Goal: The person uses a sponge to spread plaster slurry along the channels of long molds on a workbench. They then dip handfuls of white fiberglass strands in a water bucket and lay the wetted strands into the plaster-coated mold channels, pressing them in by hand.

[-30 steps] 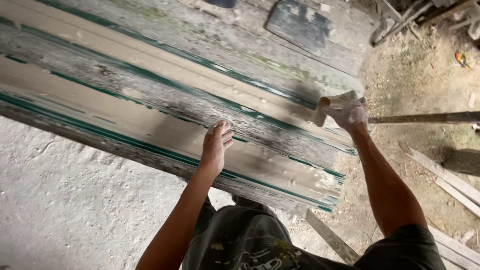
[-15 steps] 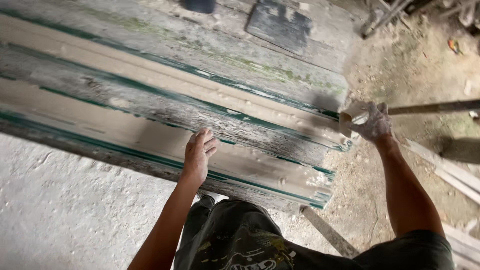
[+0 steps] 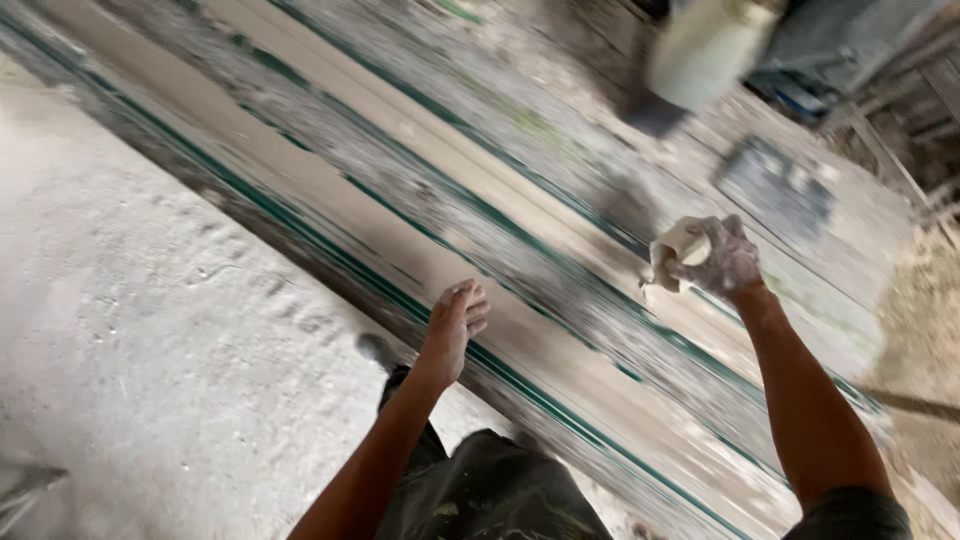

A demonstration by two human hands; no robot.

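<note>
A long weathered board with green stripes and flaking grey paint runs diagonally across the blurred view. My left hand rests flat on its near edge with fingers together. My right hand, dusted white, is closed around a pale folded pad or block held over the middle of the board.
A rough pale concrete floor lies to the left of the board. A blurred pale container and a dark flat rectangular piece sit at the far side. Sandy ground shows at the right.
The view has swung sharply and blurred. My right hand has moved from the board's right end inward over its middle. My left hand stays on the near edge.
</note>
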